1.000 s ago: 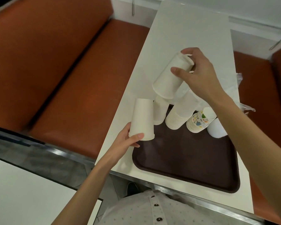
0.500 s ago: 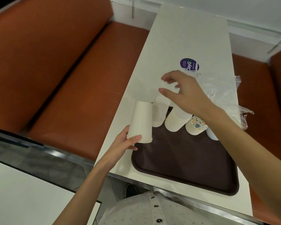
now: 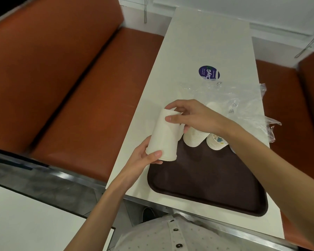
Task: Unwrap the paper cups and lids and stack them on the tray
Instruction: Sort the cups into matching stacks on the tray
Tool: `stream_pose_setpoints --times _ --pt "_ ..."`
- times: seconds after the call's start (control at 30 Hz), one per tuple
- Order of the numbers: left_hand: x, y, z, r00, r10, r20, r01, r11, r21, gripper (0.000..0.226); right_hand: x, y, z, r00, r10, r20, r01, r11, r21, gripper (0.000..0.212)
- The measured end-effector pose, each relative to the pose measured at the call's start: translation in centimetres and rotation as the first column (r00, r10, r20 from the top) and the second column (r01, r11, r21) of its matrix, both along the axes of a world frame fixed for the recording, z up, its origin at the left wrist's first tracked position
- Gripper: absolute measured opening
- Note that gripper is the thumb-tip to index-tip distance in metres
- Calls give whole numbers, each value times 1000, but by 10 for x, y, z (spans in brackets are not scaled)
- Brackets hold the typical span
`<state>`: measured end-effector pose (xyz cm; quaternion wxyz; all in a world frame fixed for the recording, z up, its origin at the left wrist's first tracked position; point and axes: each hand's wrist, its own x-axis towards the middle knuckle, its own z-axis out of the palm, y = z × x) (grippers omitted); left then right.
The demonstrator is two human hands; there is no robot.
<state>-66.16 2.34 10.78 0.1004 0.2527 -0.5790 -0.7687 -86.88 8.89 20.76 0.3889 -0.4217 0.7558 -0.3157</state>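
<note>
The left hand (image 3: pixel 145 158) grips the stack of white paper cups (image 3: pixel 166 134) at its lower end; the right hand (image 3: pixel 196 115), forearm reaching across, pinches its top.

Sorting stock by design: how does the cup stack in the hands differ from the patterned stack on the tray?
The held cup stack is plain white; the patterned stack carries coloured prints. The held cup stack is gripped by the left hand and right hand; the patterned stack stands on the tray. Both are nested, rims down.
</note>
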Motion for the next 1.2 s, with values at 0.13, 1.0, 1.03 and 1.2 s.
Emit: stream_pose_setpoints --times 0.13,1.0,1.03,1.2 --pt "2 -5 -4 986 150 -66 -138 978 158 93 2 0 0 995 -82 60 87 992 -87 41" --pt "-17 -25 -16 983 141 114 -134 989 -68 24 -22 8 -5 798 8 -602 -80 993 -92 35" --pt "-19 -25 -18 983 141 119 -132 988 -84 24 -16 9 -9 794 36 -607 -103 992 -75 34" --pt "-23 -20 -42 964 126 233 -29 925 -378 21 5 17 -35 748 244 -617 -155 968 195 44"
